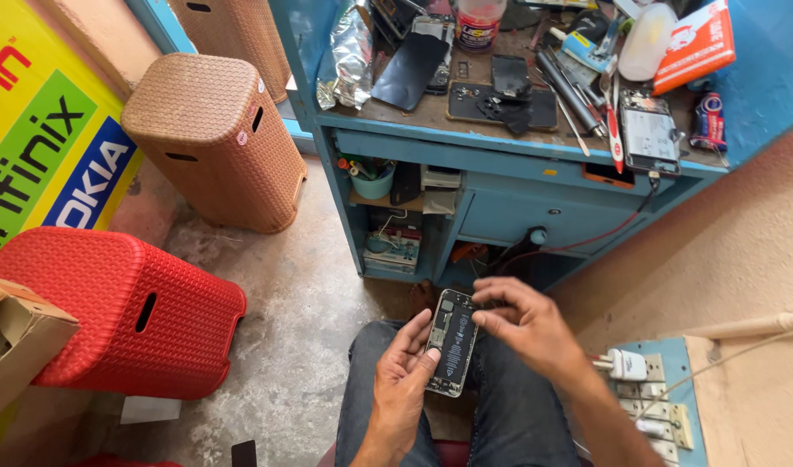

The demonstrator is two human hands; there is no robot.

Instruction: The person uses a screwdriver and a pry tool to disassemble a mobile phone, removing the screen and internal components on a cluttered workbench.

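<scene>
- Left hand (402,380) under an opened phone (453,342), palm up, fingers (416,332) curled along its left edge and holding it.
- Phone with the back removed, dark battery and small parts showing, tilted a little, above the lap in dark jeans (517,415).
- Right hand (522,322) at the upper right corner of the phone, fingers drawn narrow, tips pinched together and touching the top edge; whether something small is between them cannot be told.
- Farther ahead, a blue workbench with a cluttered tabletop (431,112): a second opened phone (649,134) at the right edge, a dark work mat (500,105) with small parts, a red-handled tool (615,134) just beside it, crumpled foil (351,56) at the left.
- Below the tabletop, a drawer with a round knob (538,235) and open shelves with a teal cup (372,182).
- On the floor at left, a red plastic stool (111,303) lying near, a brown woven stool (215,138) behind it.
- At lower right, a switchboard (656,406) with a white plug (625,365).
</scene>
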